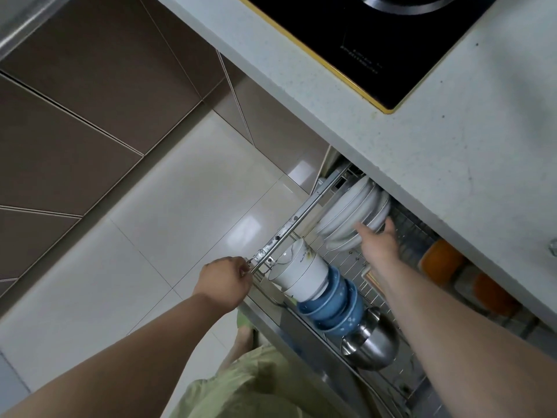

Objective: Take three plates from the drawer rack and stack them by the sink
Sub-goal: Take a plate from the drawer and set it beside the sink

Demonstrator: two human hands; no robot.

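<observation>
Plates (352, 212) stand on edge in the pulled-out drawer rack (388, 297), their far rims hidden under the tabletop (452, 140). Right hand (378, 241) reaches them, fingers spread; left hand (224, 282) grips the rack's rail (297, 220). Markings on white bowls (298, 271) and the cooktop (376, 40) are blurred beyond reading.

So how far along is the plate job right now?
Early. The pull-out wire drawer rack is open, with the left hand at its metal rail. The right hand reaches the upright white plates but has lifted none. All three remain to be stacked; no sink is visible.
</observation>
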